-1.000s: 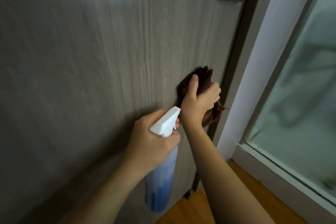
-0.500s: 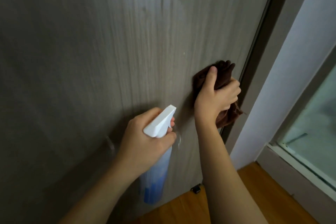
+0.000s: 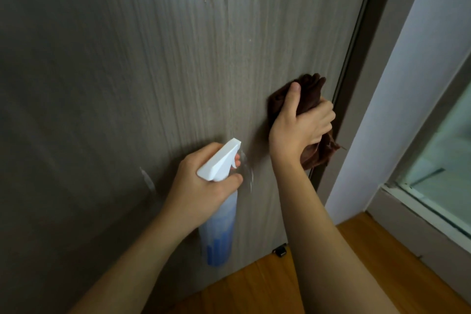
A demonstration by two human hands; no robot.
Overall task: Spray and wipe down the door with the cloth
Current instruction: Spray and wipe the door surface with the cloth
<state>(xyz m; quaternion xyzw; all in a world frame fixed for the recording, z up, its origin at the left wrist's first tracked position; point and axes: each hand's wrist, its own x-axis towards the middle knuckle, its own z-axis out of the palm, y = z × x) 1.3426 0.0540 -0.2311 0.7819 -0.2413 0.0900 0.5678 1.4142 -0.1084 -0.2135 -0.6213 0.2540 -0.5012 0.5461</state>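
Door point(image 3: 127, 84) face is bare and open left and above both hands. Right hand point(image 3: 300, 127) with cloth point(image 3: 316, 153) sits tight at door's right edge, door frame point(image 3: 367, 99) just beside, little room there. Left hand point(image 3: 204, 183) and spray bottle point(image 3: 221, 227) block the lower middle. Small black stopper point(image 3: 279, 250) at door's bottom edge, floor point(image 3: 331, 275) below.

The door point(image 3: 153, 84) fills the left and middle, with the right hand point(image 3: 300, 127) pressing the cloth point(image 3: 314, 89) against it near its right edge, the left hand point(image 3: 204, 183) holding the spray bottle point(image 3: 220, 224) lower left of that, and the floor point(image 3: 344, 275) below
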